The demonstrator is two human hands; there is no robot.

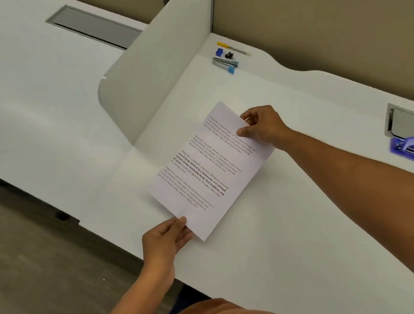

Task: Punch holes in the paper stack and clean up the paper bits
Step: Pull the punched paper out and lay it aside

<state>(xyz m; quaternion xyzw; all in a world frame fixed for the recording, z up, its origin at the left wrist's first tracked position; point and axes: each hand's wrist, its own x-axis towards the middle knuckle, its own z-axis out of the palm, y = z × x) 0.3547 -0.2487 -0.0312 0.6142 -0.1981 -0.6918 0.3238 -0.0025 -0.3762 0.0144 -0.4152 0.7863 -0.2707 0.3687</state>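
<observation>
Paper [211, 171] sits mid-desk [298, 223], slanted, pinched at opposite ends: left hand [167, 238] grips its near corner by the desk's front edge, right hand [261, 124] its far end. Light and floppy, it should sag or fan unless held by both ends. Punch [410, 150] waits at the right edge.

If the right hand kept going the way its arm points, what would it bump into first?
Probably the upright divider panel. The right hand, gripping the paper stack, points up-left over bare desk; depth is uncertain.
</observation>
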